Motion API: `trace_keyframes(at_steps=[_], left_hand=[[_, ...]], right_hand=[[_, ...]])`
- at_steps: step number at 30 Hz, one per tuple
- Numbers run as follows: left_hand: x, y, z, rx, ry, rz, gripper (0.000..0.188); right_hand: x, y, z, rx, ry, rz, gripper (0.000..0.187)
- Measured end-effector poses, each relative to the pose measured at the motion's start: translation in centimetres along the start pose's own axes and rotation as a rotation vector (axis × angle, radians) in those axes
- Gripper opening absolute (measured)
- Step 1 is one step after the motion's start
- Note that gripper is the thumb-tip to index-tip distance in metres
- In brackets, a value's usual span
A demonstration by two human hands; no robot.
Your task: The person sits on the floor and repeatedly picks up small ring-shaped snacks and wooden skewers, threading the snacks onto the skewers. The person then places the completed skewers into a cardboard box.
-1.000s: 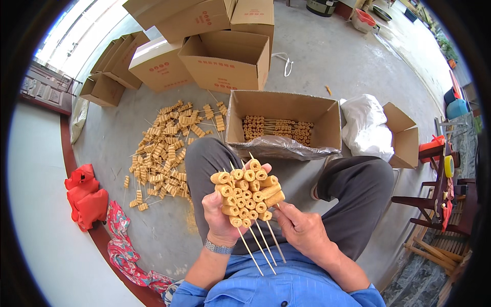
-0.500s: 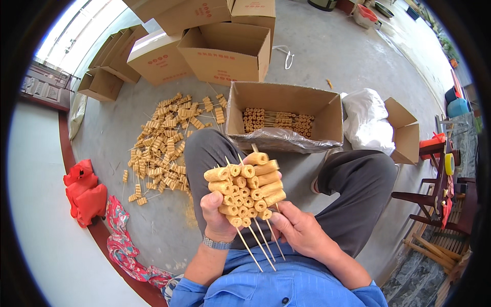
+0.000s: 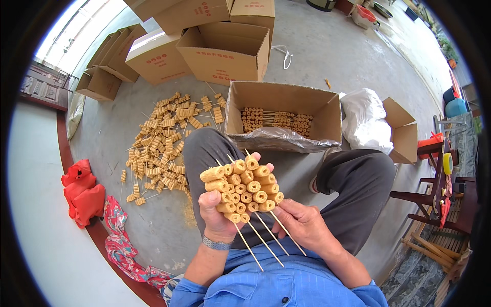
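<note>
My left hand (image 3: 217, 221), with a watch on its wrist, is wrapped round a bundle of skewers (image 3: 243, 189) in front of my lap. The skewers carry stacked golden-brown rolls with hollow ends, and their bare sticks slant down toward my blue shirt. Fingertips show behind the bundle's upper right side. At the bundle's lower right, my right hand (image 3: 307, 225) is closed with thumb and fingers on the outermost skewer, just below its rolls. Beyond my knees, an open cardboard box (image 3: 317, 115) lined with clear plastic holds packed skewers (image 3: 281, 120).
A loose heap of skewers (image 3: 161, 146) lies on the floor at left. Several cardboard boxes (image 3: 222, 56) stand behind it. A white plastic bag (image 3: 365, 120) sits right of the lined box. Red cloth (image 3: 82, 192) lies far left; a dark wooden stool (image 3: 429, 189) stands at right.
The right-hand skewers in the bundle have shifted, and their rolls now sit closer to the rest. Their bare sticks slant farther right. My left hand keeps its grip.
</note>
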State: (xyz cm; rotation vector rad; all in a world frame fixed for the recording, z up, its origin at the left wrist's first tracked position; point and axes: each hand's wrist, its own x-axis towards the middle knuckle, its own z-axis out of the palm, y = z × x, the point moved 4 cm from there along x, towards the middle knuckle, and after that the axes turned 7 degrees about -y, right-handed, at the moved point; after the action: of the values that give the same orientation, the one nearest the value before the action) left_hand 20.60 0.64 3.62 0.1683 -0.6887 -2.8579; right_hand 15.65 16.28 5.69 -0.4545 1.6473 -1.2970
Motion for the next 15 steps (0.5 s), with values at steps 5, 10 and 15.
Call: trace_keyframes(at_steps=[5, 10, 15], left_hand=[[0.0, 0.2, 0.2, -0.057, -0.017, -0.007, 0.085], [-0.3, 0.3, -0.8, -0.009, -0.008, -0.042, 0.092], [0.0, 1.1, -0.3, 0.030, 0.006, 0.019, 0.092]], right_hand=[[-0.2, -0.5, 0.2, -0.056, -0.075, 0.092, 0.024], [-0.2, -0.4, 0.5, -0.001, -0.178, 0.177, 0.027], [-0.2, -1.5, -1.7, -0.175, 0.065, -0.117, 0.059]])
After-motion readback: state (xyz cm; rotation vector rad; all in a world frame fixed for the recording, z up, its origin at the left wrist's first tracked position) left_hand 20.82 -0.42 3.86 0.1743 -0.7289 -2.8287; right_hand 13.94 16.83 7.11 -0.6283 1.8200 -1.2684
